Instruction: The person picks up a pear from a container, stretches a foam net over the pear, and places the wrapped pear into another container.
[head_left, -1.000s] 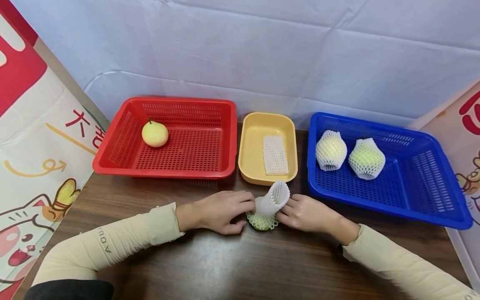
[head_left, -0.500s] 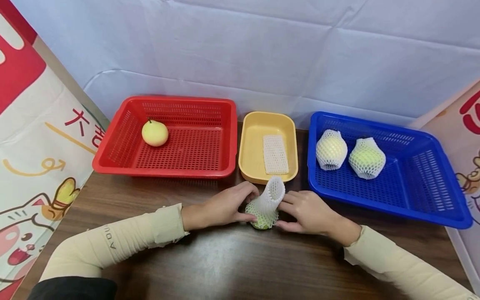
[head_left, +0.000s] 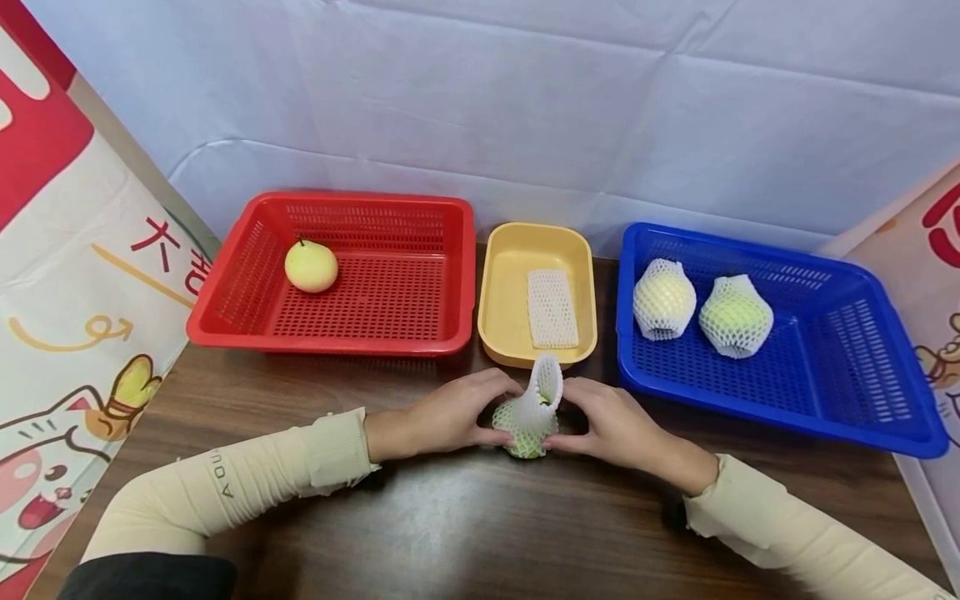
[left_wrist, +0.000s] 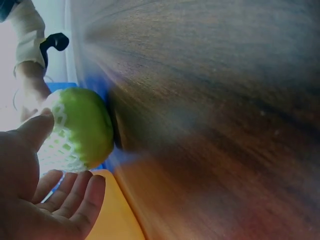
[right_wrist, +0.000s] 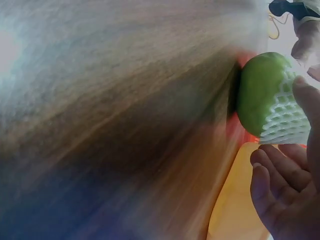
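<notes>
A green pear (left_wrist: 90, 127) stands on the table with a white foam net (head_left: 531, 412) stretched over its upper part. Its lower green skin is bare in both wrist views, and the net's open end rises above it, tilted to the right. My left hand (head_left: 453, 415) holds the netted pear from the left, thumb in front and fingers behind. From the right, my right hand (head_left: 626, 427) holds it the same way, its thumb (right_wrist: 305, 95) on the net. In the head view, the fingertips behind the pear are hidden.
Behind the hands, a yellow tray (head_left: 498, 333) holds a flat foam net (head_left: 552, 308). A red basket (head_left: 330, 343) at left has a yellow pear (head_left: 311, 267). In the blue basket (head_left: 825, 350) at right lie two netted fruits (head_left: 663, 300).
Both hands have shifted from loosely beside the net to gripping round the pear with thumbs in front. The net's top has swung more upright, and the stem now shows inside its opening.
</notes>
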